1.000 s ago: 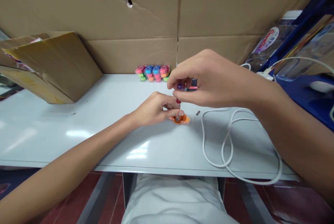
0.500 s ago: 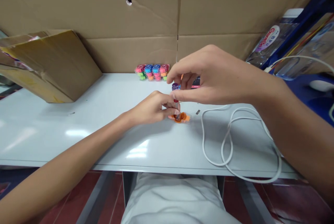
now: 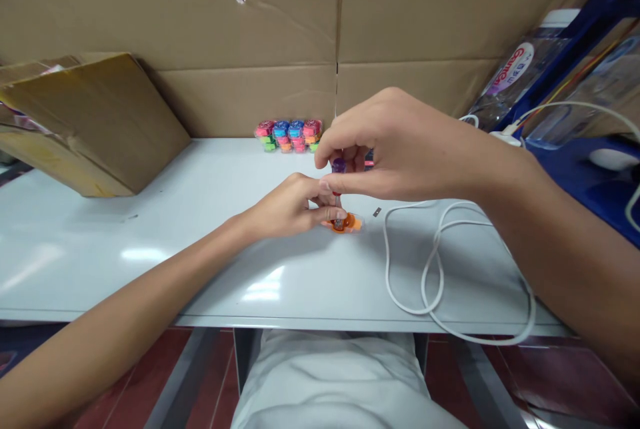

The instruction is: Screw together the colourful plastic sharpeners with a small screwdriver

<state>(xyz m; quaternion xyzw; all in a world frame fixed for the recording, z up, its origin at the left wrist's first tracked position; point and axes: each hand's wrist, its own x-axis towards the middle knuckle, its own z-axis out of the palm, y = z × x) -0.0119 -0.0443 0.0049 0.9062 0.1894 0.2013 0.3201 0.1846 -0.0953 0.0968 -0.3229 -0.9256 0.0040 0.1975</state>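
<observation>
My right hand (image 3: pixel 385 149) pinches the purple and red handle of a screwdriver (image 3: pixel 339 166), held upright with its thin shaft pointing down. Below it, my left hand (image 3: pixel 300 209) is closed, thumb and fingers pressed on a small orange plastic piece (image 3: pixel 354 222) that looks like a pencil sharpener lying on the table. A metal part shows beside the left thumb, where the screwdriver's shaft ends. Whether the tip sits in a screw is hidden by my fingers. A small flat metal blade (image 3: pixel 377 212) with a hole lies just to the right.
Stacked coloured plastic pieces (image 3: pixel 289 134) stand at the back of the white table (image 3: pixel 210 282). A cardboard box (image 3: pixel 95 129) is on the left. A looped white cable (image 3: pixel 387 269) lies at right, under my forearm. A plastic bottle (image 3: pixel 515 69) and blue rack (image 3: pixel 595 179) are farther right.
My view has shifted slightly. The fingers of my right hand have turned a little around the screwdriver's handle, while my left hand stays on the orange sharpener.
</observation>
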